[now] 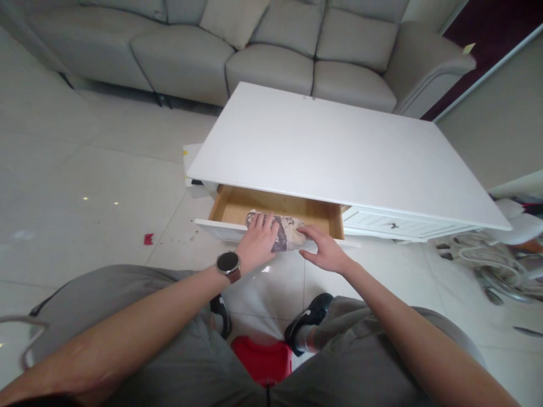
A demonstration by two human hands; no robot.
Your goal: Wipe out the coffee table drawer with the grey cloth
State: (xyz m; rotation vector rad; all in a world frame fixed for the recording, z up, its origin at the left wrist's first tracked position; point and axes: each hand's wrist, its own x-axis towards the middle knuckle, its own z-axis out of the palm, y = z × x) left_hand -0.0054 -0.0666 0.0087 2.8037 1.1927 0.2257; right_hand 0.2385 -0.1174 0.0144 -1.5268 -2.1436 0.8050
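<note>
A patterned cloth (287, 233), cream and dark purple-grey, lies folded or bunched over the front edge of a pulled-out drawer (227, 206). My left hand (258, 236), with a watch on its wrist, has its fingers curled over the cloth's left part, pressing it at the drawer front. At the cloth's right end is my right hand (323, 249). Its thumb and fingers are spread apart, and the fingertips touch or nearly touch the cloth. The drawer's wooden inside shows behind the cloth.
The drawer belongs to a white coffee table (339, 147) with a second, closed drawer (394, 224). Behind stands a grey sofa (271, 68). A red plastic object (263, 362) sits between my feet. A red scrap (148, 239) lies left; coiled hoses or cables (487, 254) lie right.
</note>
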